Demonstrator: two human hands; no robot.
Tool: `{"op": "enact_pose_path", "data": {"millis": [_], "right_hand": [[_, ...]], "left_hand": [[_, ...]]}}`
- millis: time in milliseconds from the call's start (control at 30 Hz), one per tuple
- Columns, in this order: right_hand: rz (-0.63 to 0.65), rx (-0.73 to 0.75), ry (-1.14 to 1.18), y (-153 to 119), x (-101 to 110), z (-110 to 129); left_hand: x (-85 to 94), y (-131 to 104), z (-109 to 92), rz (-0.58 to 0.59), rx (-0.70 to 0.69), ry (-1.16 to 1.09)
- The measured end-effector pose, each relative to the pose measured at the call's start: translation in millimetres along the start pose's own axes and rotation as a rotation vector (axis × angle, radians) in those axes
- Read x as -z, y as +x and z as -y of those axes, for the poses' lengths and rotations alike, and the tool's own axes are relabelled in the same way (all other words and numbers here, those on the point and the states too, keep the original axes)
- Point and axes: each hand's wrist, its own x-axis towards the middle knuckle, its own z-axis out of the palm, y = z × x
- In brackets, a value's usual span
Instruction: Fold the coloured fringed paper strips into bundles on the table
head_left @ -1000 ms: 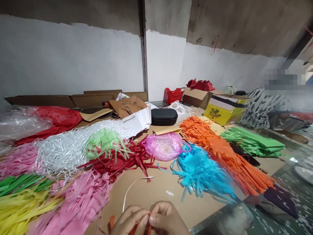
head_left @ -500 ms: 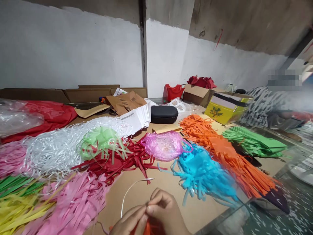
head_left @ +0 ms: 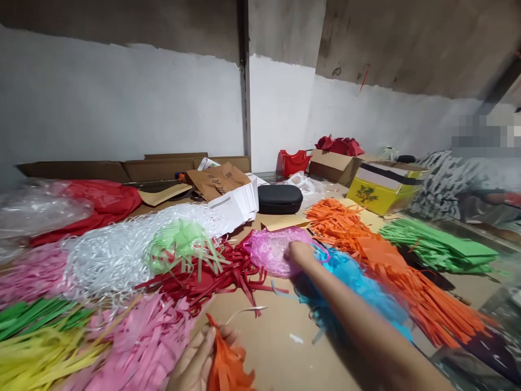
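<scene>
My left hand (head_left: 201,355) pinches an orange paper tassel (head_left: 228,364) by its narrow top, with the fringed strips hanging down at the bottom of the view. Behind those fingers a thin white ribbon (head_left: 246,309) curves up and to the right. Across the table, my right hand (head_left: 300,254) is at a crinkled pink plastic bag (head_left: 266,255), its fingertips down in or against the bag. Its fingers are hidden there, and what they touch does not show. Blue fringed paper (head_left: 358,282) lies partly under my right forearm.
Dark red strips (head_left: 203,277), white shredded strips (head_left: 114,255) and pink fringes (head_left: 142,336) cover the left. Orange fringes (head_left: 391,260) and green ones (head_left: 443,244) lie right. Behind are a black case (head_left: 280,199) and a yellow box (head_left: 372,190). A person in patterned clothing (head_left: 435,174) is far right.
Both hands were together at the bottom middle. My right hand has left and reached forward to the pink bag. The orange tassel now shows in my left hand. A white scrap lies uncovered on the cardboard.
</scene>
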Motion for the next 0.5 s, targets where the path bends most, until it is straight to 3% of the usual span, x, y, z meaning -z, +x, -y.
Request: {"op": "enact_pose_path", "data": {"millis": [67, 133, 267, 333, 400, 500], "right_hand": [[0.042, -0.044, -0.096, 15, -8, -11], [0.054, -0.066, -0.164, 19, -18, -18], [0.02, -0.062, -0.174, 19, -20, -24], [-0.012, -0.04, -0.11, 19, -12, -25], [-0.044, -0.003, -0.005, 12, -1, -22], [-0.075, 0.082, 0.212, -23, 8, -7]], "left_hand": [[-14.5, -15, -11, -0.119, 0.072, -0.146], [-25.9, -27, -14, -0.15, 0.087, -0.154], [-22.4, -30, -5, -0.129, 0.012, -0.067], [-10.4, -23, 0, -0.076, -0.014, -0.03], [1.5, -18, 3, 0.05, -0.041, 0.037], [11.0, -18, 6, 0.268, -0.101, 0.204]]}}
